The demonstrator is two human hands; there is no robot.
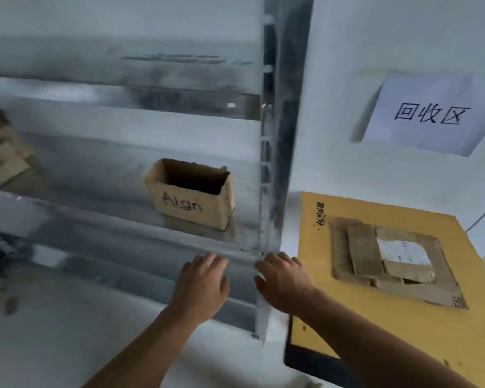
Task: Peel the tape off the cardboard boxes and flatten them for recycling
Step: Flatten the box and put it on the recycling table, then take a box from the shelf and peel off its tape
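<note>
My grip was empty, left hand [202, 284] and right hand [284, 281] both spread open at the shelf edge [123, 228] | one flattened-cardboard stack [387, 256] lay to the right on one yellow sheet [375, 331] | one open box [192, 197] stood upright further in on the shelf | best taken by both side walls and drawn out level | one sign [429, 116] on the wall

Cool, soft, even light, fairly bright. A faint shadow falls left of the paper sign [429, 116]. Heavy motion blur smears the metal shelf [123, 233], worst at its left edge; dull glare streaks it. The flattened cardboard [364, 250] looks sharper. Wide-angle distortion tilts straight lines.
</note>
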